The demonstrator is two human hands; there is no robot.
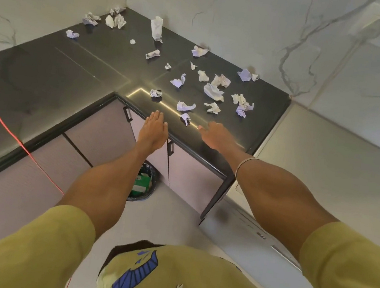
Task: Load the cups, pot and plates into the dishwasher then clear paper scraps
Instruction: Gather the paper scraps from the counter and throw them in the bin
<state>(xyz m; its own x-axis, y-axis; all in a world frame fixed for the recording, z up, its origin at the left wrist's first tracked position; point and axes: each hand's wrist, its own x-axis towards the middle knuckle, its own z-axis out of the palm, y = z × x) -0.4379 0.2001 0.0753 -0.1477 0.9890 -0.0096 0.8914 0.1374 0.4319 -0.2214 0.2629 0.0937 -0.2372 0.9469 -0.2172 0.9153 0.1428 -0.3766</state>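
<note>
I hold both hands flat, fingers straight and empty; nearest paper scrap lies just ahead-left of my right hand, between it and my left hand.

Black countertop, white paper scraps, grey-veined white marble wall, yellow sleeves

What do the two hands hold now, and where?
Nothing. The left hand and the right hand reach open toward the paper scraps on the counter.
</note>
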